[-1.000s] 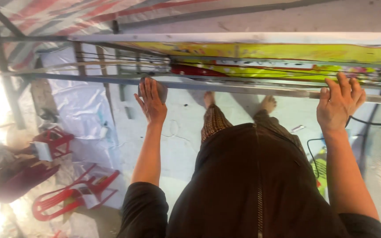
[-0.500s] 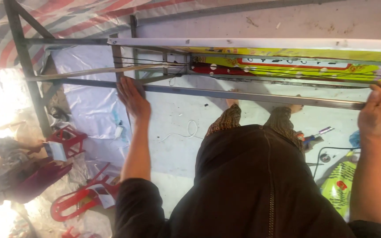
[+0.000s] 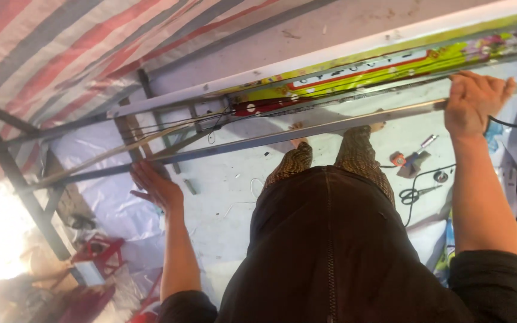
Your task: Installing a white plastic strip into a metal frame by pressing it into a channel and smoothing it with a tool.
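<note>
Metal bar [image 3: 282, 136] spans between hands: right [image 3: 473, 101] gripping, left [image 3: 157, 186] beneath.

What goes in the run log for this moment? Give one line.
left hand: open under metal bar | right hand: gripping bar | floor: scissors

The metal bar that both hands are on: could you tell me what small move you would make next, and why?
Probably close the left hand fully around the metal bar before shifting it further. The right hand is wrapped over the bar near its right end, but the left sits open-palmed under the lower left end, fingers spread. The bar slopes down to the left, so that end looks less secure.
</note>
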